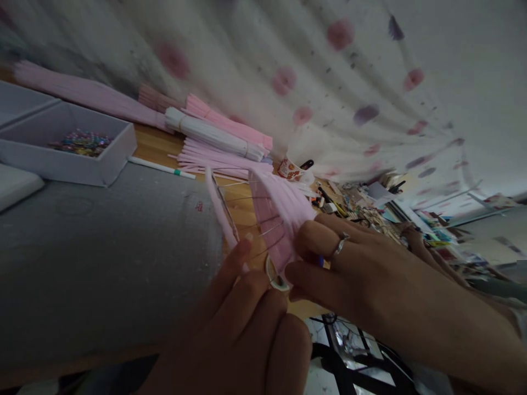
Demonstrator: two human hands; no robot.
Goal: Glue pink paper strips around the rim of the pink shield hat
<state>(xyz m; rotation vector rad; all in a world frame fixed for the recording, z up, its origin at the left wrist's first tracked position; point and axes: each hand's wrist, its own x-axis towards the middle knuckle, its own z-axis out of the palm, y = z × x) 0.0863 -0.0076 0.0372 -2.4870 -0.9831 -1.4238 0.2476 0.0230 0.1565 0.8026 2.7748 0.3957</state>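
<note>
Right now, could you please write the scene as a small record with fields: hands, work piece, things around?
Left hand: at the lower end of a narrow pink strip; its grip is partly hidden
Right hand: fingers on a wide pink band; wears a ring
Between strip and band: thin wires
Left side: grey board; open box with small colourful pieces
Behind: white bundle among pink ones
Backdrop: patterned curtain
</note>
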